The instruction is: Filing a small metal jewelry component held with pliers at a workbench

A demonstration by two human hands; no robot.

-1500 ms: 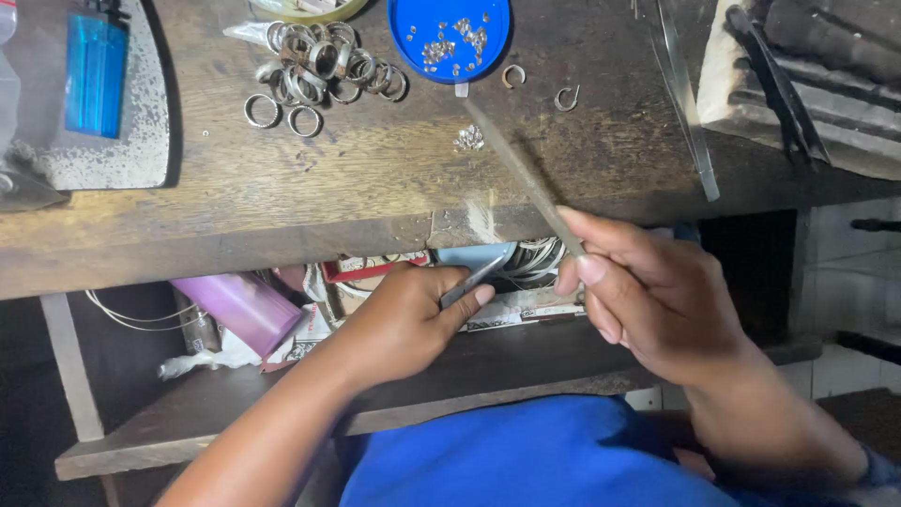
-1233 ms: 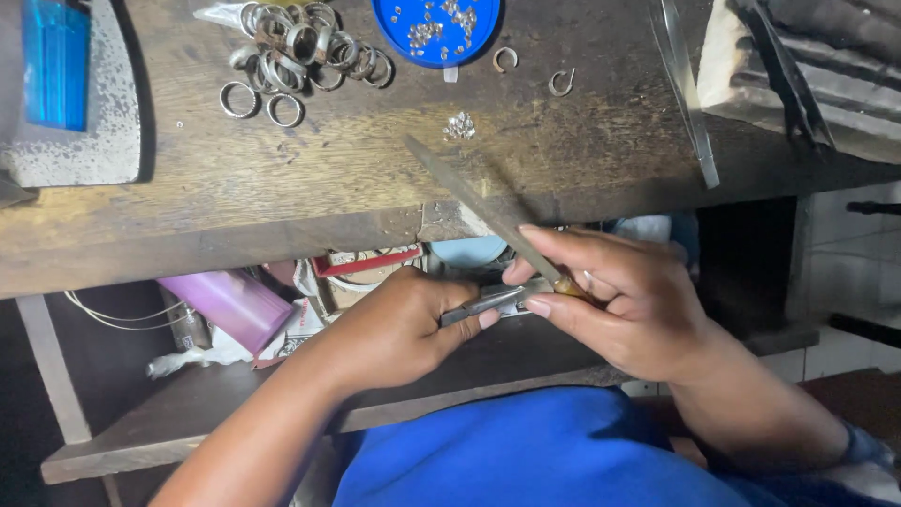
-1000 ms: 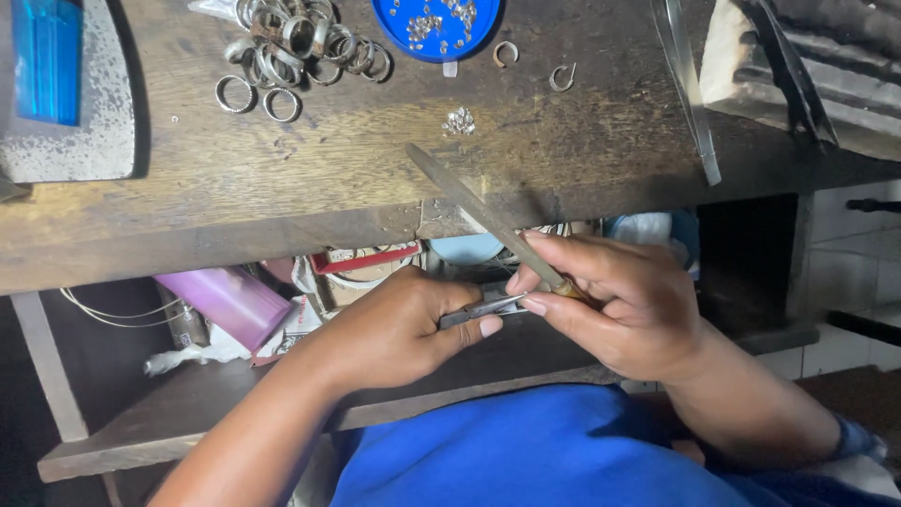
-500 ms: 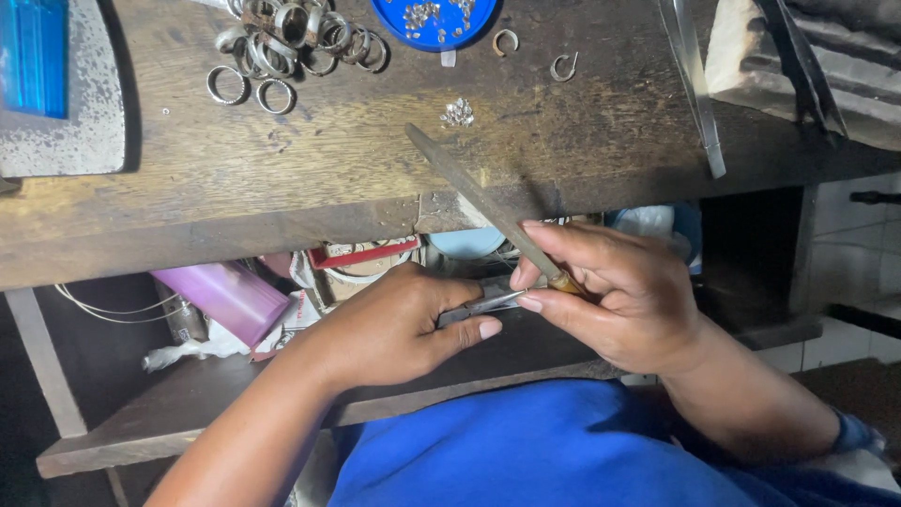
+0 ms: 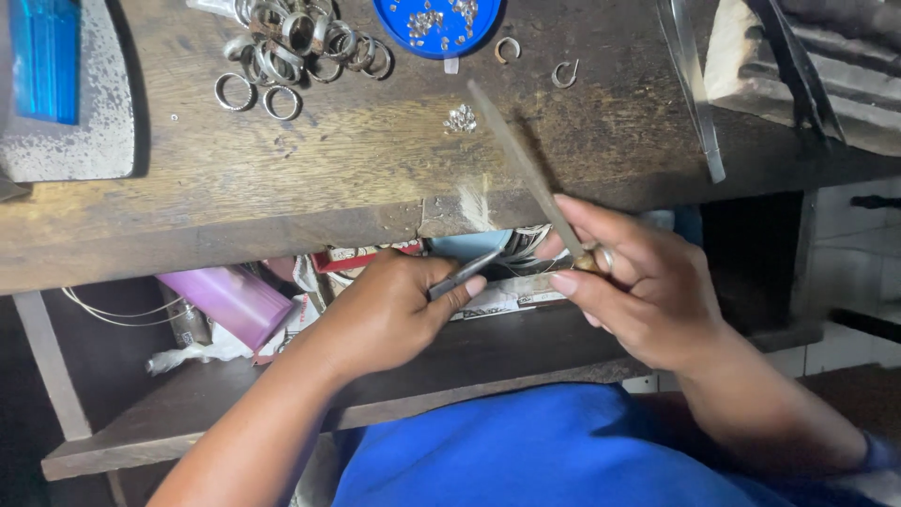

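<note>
Jeweller's workshop: worn bench, rings

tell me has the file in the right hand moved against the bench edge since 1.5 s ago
Yes. The file in the right hand now reaches further over the wooden bench, towards the blue dish.

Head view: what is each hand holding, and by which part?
The right hand grips a long metal file at its handle end. The left hand pinches a slim metal tool by its lower end, thumb against fingers.
</note>
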